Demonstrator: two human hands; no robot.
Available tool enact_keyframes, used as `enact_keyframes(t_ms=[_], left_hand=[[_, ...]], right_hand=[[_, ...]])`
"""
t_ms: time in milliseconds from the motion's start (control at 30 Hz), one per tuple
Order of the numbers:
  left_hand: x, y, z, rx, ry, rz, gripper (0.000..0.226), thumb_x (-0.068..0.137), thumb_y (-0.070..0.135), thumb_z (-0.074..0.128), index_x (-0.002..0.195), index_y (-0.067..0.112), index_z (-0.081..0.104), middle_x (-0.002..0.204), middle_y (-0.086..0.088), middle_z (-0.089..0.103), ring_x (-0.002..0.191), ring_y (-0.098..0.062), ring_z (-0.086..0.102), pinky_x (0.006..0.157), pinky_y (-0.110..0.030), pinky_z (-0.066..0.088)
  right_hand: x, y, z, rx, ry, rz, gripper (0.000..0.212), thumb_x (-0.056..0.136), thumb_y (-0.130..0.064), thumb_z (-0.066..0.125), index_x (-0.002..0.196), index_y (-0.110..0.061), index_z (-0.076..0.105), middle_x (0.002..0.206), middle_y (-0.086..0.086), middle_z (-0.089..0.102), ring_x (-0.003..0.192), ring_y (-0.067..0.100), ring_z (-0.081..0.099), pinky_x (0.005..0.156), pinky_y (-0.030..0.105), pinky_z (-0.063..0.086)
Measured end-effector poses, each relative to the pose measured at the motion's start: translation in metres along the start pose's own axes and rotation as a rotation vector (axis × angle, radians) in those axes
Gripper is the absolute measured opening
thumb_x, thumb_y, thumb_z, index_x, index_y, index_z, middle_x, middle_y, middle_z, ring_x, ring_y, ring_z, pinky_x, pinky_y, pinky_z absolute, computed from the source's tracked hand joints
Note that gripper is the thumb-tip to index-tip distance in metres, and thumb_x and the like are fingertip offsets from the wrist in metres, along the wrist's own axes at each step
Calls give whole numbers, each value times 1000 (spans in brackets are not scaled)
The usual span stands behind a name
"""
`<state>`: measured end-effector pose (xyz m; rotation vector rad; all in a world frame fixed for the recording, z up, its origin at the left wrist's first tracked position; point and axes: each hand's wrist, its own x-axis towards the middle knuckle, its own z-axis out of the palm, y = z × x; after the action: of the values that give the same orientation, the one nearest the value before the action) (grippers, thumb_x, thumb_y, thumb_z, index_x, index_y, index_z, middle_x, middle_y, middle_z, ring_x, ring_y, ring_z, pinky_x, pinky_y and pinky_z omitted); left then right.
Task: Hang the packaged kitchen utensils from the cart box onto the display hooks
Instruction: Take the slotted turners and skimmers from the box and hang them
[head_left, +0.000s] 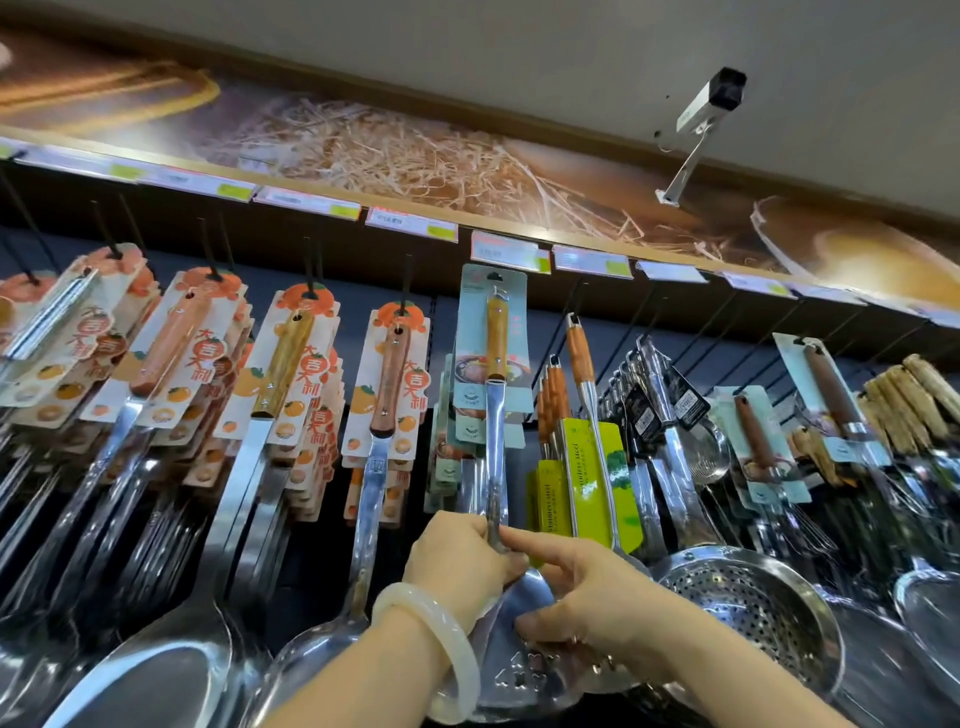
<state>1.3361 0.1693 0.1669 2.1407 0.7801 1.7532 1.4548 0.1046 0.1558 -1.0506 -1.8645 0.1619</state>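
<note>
Two hands work one utensil here. Your left hand (457, 558) curls round the steel shank of a slotted turner (496, 467), low down where the shank meets the blade, and your right hand (597, 597) pinches the top of that blade, thumb underneath and forefinger laid across toward the left hand's knuckles. The hands are close together, almost touching, both clamped on the same tool.

You hold it by the bottom, I judge, because the top has to reach high: the wooden handle and its teal backing card (493, 332) stand upright well above your hands, with the card's hanging hole up at a display hook (574, 299) just under the row of price tags (509, 252). Whether the card is already threaded onto the hook or only lifted against it cannot be told from this angle.

More teal-carded turners hang behind and slightly lower on the same peg. To the left are the orange-carded spatulas (387, 374); to the right are yellow-labelled ladles (592, 478) and a perforated skimmer (748, 608) just beside your right wrist. A pale bangle (441, 649) sits on your left wrist. The cart box is out of view.
</note>
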Motion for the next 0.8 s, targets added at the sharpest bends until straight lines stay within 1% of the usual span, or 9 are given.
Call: enact_keyframes(t_ms=[100, 167, 267, 367, 433, 600, 667, 700, 800], left_hand=[[5, 3, 1, 3, -41, -17, 29, 75, 20, 73, 53, 23, 55, 56, 6, 54, 68, -16, 56, 66, -23, 44], [8, 4, 2, 0, -47, -24, 24, 75, 20, 73, 57, 24, 58, 62, 4, 58, 71, -16, 58, 68, -25, 46], [8, 5, 4, 1, -51, -36, 12, 76, 21, 72, 67, 22, 65, 72, 0, 63, 75, -18, 60, 73, -27, 49], [6, 0, 7, 14, -65, -66, 16, 75, 21, 71, 62, 22, 63, 68, 0, 61, 74, -19, 60, 75, -28, 51], [3, -5, 10, 37, -79, -92, 22, 76, 23, 71, 58, 23, 58, 66, 2, 59, 75, -19, 60, 74, -27, 50], [-1, -14, 15, 46, -71, -119, 11, 76, 22, 70, 71, 25, 61, 82, 0, 66, 83, -19, 63, 75, -26, 49], [-1, -20, 17, 40, -95, -127, 18, 72, 18, 72, 89, 19, 66, 91, -2, 70, 89, -20, 65, 80, -29, 53], [0, -22, 17, 44, -112, -135, 28, 70, 16, 74, 97, 16, 66, 96, -5, 71, 93, -23, 66, 85, -32, 54], [-2, -25, 18, 125, -160, -117, 45, 67, 12, 75, 109, 5, 62, 109, -18, 67, 104, -35, 63, 92, -44, 52]], right_hand=[[1, -1, -2, 23, -15, 20, 69, 79, 12, 59, 92, -56, 61, 68, 11, 45, 46, 11, 42, 50, 29, 47], [3, -1, -3, 33, -24, 22, 71, 78, 14, 58, 86, -57, 65, 86, 18, 60, 51, 13, 46, 52, 29, 49], [5, 3, -5, 6, -19, 40, 75, 78, 11, 60, 77, -63, 63, 81, 10, 51, 54, 16, 46, 54, 30, 49], [7, 7, -5, -34, -28, 64, 69, 76, 10, 63, 90, -58, 63, 107, 27, 59, 76, 28, 58, 66, 34, 52], [6, 10, -3, -98, -51, 71, 69, 76, 11, 60, 97, -54, 63, 85, 24, 56, 63, 21, 45, 56, 27, 46], [5, 11, 0, -186, -52, 80, 70, 83, 19, 48, 105, -47, 41, 32, -22, 46, 29, -4, 40, 39, 8, 34], [10, 18, 1, -276, -29, 96, 70, 82, 15, 52, 118, -46, 45, 51, -27, 59, 38, -8, 46, 47, 8, 41], [11, 20, 2, -304, -7, 104, 71, 81, 13, 54, 126, -42, 49, 76, -25, 68, 51, -8, 51, 55, 12, 45], [10, 20, 7, -375, 53, 115, 67, 81, 7, 59, 137, -28, 46, 129, -4, 60, 69, -5, 54, 63, 10, 47]])
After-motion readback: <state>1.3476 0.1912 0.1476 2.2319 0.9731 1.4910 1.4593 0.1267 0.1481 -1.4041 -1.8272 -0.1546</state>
